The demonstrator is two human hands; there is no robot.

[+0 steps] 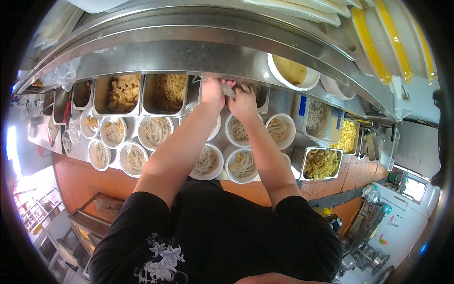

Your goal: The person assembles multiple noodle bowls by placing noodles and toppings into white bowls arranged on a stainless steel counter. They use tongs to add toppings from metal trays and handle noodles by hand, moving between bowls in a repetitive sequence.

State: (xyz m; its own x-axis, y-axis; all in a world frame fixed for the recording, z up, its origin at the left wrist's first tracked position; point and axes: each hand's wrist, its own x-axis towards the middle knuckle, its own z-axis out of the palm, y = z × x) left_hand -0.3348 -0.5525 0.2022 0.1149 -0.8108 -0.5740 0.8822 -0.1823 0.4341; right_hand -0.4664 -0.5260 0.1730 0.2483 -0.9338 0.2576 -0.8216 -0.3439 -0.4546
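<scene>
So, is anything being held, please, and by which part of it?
Greyish noodles, between the left hand and right hand; exactly where they are gripped is hidden.

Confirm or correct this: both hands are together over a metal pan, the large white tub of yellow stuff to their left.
Wrong side: the head view shows the white tub to their right. The left hand and right hand are together over the metal pan.

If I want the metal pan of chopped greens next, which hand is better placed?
Probably the right hand: it is nearer the metal pan, while the left hand is farther across. Both hands are at the noodles.
</scene>
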